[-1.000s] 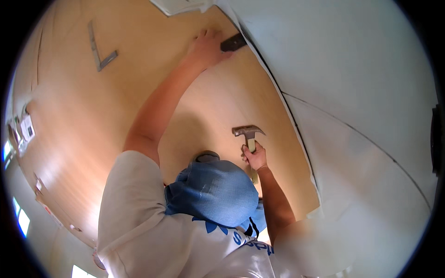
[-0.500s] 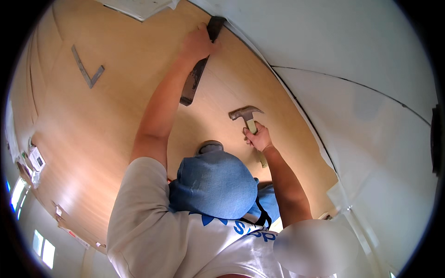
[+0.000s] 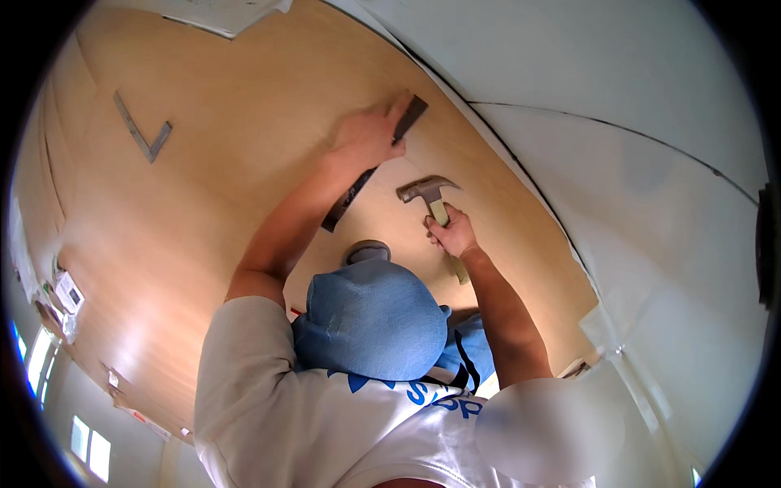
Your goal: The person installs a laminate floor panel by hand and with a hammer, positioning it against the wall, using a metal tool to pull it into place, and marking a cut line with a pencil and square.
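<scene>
My left hand (image 3: 368,138) grips a long, flat, dark bar (image 3: 351,198) near its upper part, over the light wood-toned floor. One end of the bar sticks out past my fingers towards the wall, and the other slants back towards my shoe. In my right hand (image 3: 452,232) is a claw hammer (image 3: 428,189), gripped by its pale yellowish handle. The hammer's dark metal head points away from me, with the claw to the right. Its handle end shows below my hand. Bar and hammer head are apart.
A metal carpenter's square (image 3: 146,134) lies on the floor (image 3: 195,179) to the left. A white wall (image 3: 651,187) with a dark seam runs along the right. Small items, one a white box (image 3: 69,293), sit at the far left edge. My knee (image 3: 370,321) is between my arms.
My left hand has brought the bar nearer to me and to the right, away from the wall corner, and turned it more slantwise. The hammer has hardly moved.
</scene>
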A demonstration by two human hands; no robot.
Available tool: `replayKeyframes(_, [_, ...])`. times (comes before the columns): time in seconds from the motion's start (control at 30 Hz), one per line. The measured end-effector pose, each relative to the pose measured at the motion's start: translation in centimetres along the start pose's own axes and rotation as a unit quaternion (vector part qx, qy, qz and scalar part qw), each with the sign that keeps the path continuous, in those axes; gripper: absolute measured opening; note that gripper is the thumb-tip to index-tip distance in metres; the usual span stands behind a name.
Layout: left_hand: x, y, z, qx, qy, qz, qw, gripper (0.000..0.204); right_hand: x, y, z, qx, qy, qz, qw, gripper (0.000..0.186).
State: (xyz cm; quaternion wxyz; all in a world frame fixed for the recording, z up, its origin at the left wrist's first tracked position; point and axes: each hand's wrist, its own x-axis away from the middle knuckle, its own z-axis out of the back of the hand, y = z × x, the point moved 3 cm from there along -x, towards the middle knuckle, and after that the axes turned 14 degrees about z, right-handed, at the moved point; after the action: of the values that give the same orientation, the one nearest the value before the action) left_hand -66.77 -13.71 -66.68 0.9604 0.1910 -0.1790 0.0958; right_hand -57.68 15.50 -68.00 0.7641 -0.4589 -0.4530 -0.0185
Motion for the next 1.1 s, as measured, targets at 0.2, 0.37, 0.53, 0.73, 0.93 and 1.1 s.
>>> replayKeyframes(0.2, [-1.4,6.5,-2.7,-0.022,-0.072,-0.001,0.997,0.092,0.2,0.8,0.0,-0.035,0.015,-0.008,0.999,0.018])
replayKeyframes(0.37, [-2.9,8.2,-2.3,0.003,-0.073,0.036,0.997,0.083,0.2,0.7,-0.5,-0.033,0.024,0.003,0.999,0.017])
replayKeyframes(0.53, [-3.6,8.5,-2.2,0.012,-0.077,0.042,0.996,0.078,0.1,0.6,-0.4,-0.032,0.022,0.003,0.999,0.015])
replayKeyframes(0.73, [-3.4,9.1,-2.3,-0.044,-0.018,0.038,0.998,0.047,0.5,0.7,-0.9,-0.072,0.02,-0.018,0.997,0.013])
replayKeyframes(0.93, [-4.4,9.2,-2.5,0.006,-0.016,0.045,0.999,0.044,0.3,1.2,-0.9,-0.068,0.045,0.021,0.996,0.013])
replayKeyframes(1.1, [-3.9,8.6,-3.1,0.075,-0.037,0.102,0.991,0.039,0.4,0.7,0.9,0.107,0.054,0.105,0.987,0.02])
